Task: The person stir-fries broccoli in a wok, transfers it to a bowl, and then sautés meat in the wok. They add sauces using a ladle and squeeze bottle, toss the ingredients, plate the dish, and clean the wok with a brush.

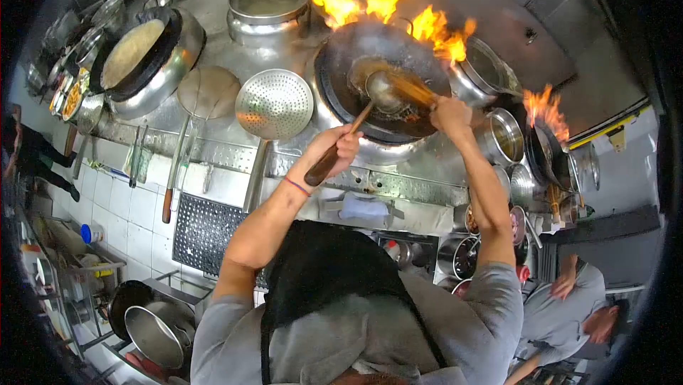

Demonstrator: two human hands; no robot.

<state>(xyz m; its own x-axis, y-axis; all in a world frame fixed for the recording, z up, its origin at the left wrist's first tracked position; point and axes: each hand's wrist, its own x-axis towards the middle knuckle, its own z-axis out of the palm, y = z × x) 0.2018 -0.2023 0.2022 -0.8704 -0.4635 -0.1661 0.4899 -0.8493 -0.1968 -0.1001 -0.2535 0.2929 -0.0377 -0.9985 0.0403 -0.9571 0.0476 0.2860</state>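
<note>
My left hand point(340, 149) is closed round the wooden handle of a ladle point(385, 91), whose metal bowl is down inside a large dark wok point(341, 104). My right hand point(451, 113) grips a bamboo wok brush point(411, 91). Its bristles reach into the wok beside the ladle bowl and are smeared by motion. The wok sits on the burner in front of me, its inside dark and wet-looking. Flames point(380, 2) rise behind its far rim.
A perforated strainer point(274, 104) and a mesh skimmer point(208, 91) lie left of the wok. Metal pots stand behind point(269, 8) and to the right point(502, 136). Another wok point(548, 147) flames at far right. A co-worker point(562, 307) is at lower right, another person point(35, 147) at far left.
</note>
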